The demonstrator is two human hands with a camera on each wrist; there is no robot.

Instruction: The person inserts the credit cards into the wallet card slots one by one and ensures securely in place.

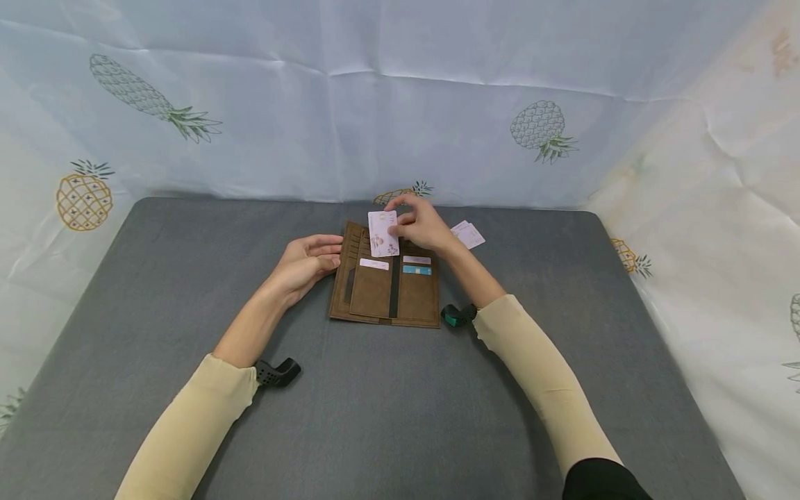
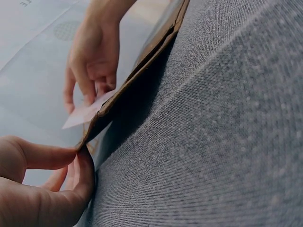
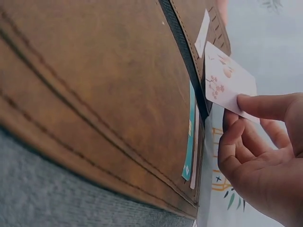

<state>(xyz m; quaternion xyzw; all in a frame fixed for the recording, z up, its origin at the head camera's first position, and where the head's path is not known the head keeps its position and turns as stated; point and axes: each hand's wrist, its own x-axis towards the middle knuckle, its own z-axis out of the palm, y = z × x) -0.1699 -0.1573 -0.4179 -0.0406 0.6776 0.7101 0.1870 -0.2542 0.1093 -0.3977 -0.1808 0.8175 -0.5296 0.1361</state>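
A brown wallet [image 1: 373, 295] lies spread out on the grey table, its card slots facing up. Its left edge is pinched between the thumb and fingers of my left hand [image 1: 304, 267], as the left wrist view shows. My right hand [image 1: 422, 223] pinches a pale pink card [image 3: 227, 78] with a flower print, held over the wallet's upper part. One pink card [image 1: 373, 264] pokes out of a slot on the left panel. On the right panel, another pink card [image 1: 417, 260] sits above a teal card [image 3: 189, 137], both mostly inside their slots.
Loose pink cards [image 1: 470, 236] overlap on the table behind my right wrist. The grey table [image 1: 387, 403] ends at a hanging cloth [image 1: 425, 132] printed with pineapples. A black wrist mount [image 1: 458, 316] is on the right wrist, and another [image 1: 279, 373] on the left.
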